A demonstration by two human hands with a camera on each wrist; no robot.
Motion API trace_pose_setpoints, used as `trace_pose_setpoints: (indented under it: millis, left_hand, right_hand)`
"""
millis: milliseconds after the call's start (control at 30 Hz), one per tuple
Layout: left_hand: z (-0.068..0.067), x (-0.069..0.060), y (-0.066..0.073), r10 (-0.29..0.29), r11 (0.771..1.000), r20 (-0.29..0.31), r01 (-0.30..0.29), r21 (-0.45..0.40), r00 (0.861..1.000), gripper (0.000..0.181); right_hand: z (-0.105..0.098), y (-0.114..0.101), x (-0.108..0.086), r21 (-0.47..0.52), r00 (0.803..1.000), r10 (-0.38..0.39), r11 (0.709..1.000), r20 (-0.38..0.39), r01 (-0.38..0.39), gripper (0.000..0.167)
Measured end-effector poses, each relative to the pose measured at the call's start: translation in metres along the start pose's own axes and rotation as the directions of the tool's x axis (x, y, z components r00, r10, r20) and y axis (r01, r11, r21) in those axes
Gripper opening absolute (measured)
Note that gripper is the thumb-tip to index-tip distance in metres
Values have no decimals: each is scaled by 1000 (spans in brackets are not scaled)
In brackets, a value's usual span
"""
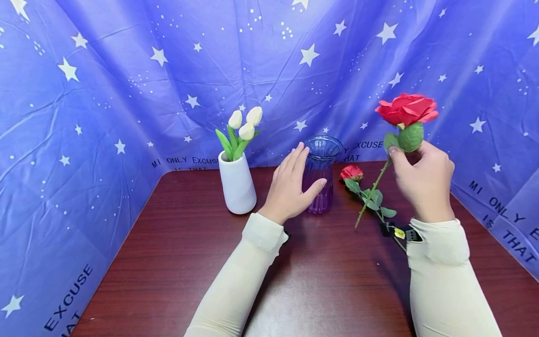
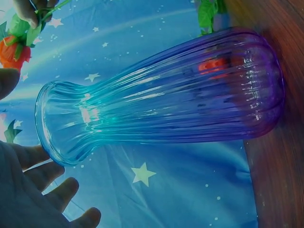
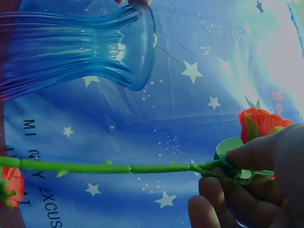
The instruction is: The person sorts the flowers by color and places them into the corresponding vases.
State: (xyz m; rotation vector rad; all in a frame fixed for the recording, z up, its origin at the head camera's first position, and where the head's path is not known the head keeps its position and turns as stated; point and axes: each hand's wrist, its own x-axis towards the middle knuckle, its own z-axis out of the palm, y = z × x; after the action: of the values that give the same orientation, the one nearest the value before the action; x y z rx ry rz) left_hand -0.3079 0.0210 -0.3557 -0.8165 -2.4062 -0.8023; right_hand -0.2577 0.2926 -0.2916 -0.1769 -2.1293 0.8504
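My cream cloth sleeves (image 1: 442, 281) lie over a dark reddish-brown wooden table (image 1: 168, 262). On it stands a ribbed blue-to-purple glass vase (image 1: 322, 166); my left hand (image 1: 290, 185) is at its rim, fingers straight, thumb spread apart. Beside it is a smooth white vase (image 1: 237, 185) holding white tulips (image 1: 246, 126). Right of the glass, my right hand (image 1: 427, 180) pinches a green-stemmed red rose (image 1: 407, 110), bloom up; another red flower (image 1: 352, 173) lies nearby.

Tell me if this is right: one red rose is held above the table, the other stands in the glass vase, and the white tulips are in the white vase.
Wrong on one point: the other red rose lies on the table beside the glass vase, not in it, as the head view shows. The rest is right.
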Motion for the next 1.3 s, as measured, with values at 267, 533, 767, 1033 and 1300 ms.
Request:
trace_pose_setpoints:
  millis: [267, 533, 767, 1033, 1300]
  left_hand:
    - [0, 0, -1, -4, 998, 20, 3, 65, 1000, 94]
    - [1, 0, -1, -5, 996, 23, 3, 92, 1000, 97]
    - [1, 0, -1, 2, 996, 19, -3, 94, 1000, 98]
    - [-1, 0, 0, 2, 995, 24, -4, 95, 1000, 97]
    - [0, -1, 0, 4, 995, 26, -6, 102, 1000, 97]
  right_hand:
    - [-9, -9, -1, 92, 996, 15, 996, -93, -6, 23]
    - [-15, -18, -2, 216, 975, 38, 976, -217, 10, 16]
    - [-20, -32, -5, 331, 957, 66, 943, -283, 33, 11]
    - [-27, -50, -11, 411, 944, 81, 910, -320, 62, 16]
    - [-29, -51, -10, 537, 928, 137, 840, -348, 77, 15]
